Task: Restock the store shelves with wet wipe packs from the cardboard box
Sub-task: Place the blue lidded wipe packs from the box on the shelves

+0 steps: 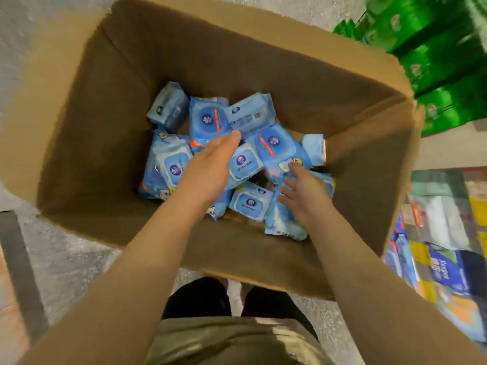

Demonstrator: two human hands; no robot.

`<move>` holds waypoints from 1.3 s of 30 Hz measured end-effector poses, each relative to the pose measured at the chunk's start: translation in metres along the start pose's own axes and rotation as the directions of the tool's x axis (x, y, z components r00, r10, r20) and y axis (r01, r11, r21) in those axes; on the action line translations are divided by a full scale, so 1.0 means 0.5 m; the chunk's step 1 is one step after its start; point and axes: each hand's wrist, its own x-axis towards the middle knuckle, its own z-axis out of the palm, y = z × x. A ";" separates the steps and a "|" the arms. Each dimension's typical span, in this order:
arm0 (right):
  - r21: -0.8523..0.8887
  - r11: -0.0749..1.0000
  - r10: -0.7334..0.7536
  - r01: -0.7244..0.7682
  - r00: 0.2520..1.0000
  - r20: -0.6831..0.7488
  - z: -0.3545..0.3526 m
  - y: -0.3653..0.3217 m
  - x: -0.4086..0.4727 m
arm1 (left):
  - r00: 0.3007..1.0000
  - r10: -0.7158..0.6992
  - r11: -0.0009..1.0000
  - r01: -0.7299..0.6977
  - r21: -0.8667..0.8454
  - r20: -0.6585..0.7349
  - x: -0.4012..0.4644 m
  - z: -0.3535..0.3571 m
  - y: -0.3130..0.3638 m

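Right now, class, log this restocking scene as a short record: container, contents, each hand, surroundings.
container: open cardboard box on the floor
contents: blue wet wipe packs piled loosely at the bottom
left hand: inside the box, fingers straight, over the packs
right hand: inside the box, fingers spread on packs at the right of the pile
grip: neither hand has a pack clearly gripped
surroundings: green packages upper right; shelved goods at right

Packs lie heaped in the box (toward its right half); both hands over the heap, left beside right; shelves right of box, floor beneath
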 end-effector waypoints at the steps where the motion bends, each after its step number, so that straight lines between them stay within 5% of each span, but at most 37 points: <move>1: -0.002 1.000 0.001 -0.001 1.000 -0.020 0.014 0.006 0.025 | 1.000 -0.003 1.000 0.003 0.011 0.008 0.016 -0.003 -0.005; 9: 0.203 0.967 -0.107 0.155 0.967 -0.232 0.080 0.031 0.167 | 0.996 -0.039 0.998 0.042 0.035 -0.082 0.084 -0.058 -0.029; 14: 0.328 0.941 -0.021 0.077 0.985 -0.169 0.091 0.016 0.197 | 0.994 -0.062 0.997 0.064 0.030 -0.085 0.101 -0.080 -0.036; 18: 0.267 0.964 0.013 0.008 0.997 -0.075 0.085 0.004 0.212 | 0.995 -0.069 0.997 0.071 0.029 -0.075 0.105 -0.083 -0.042; 23: 0.157 0.981 -0.058 0.114 0.944 -0.326 0.092 0.013 0.256 | 0.995 -0.081 0.996 0.082 0.018 -0.063 0.101 -0.075 -0.046; 33: 0.130 0.966 -0.152 0.224 0.898 -0.413 0.054 -0.028 0.052 | 0.999 -0.044 0.999 0.044 0.018 0.026 0.038 -0.064 -0.008; 39: 0.208 0.929 -0.246 0.307 0.930 -0.274 -0.042 -0.048 -0.198 | 0.995 0.024 0.999 -0.027 0.035 0.094 -0.044 -0.045 0.080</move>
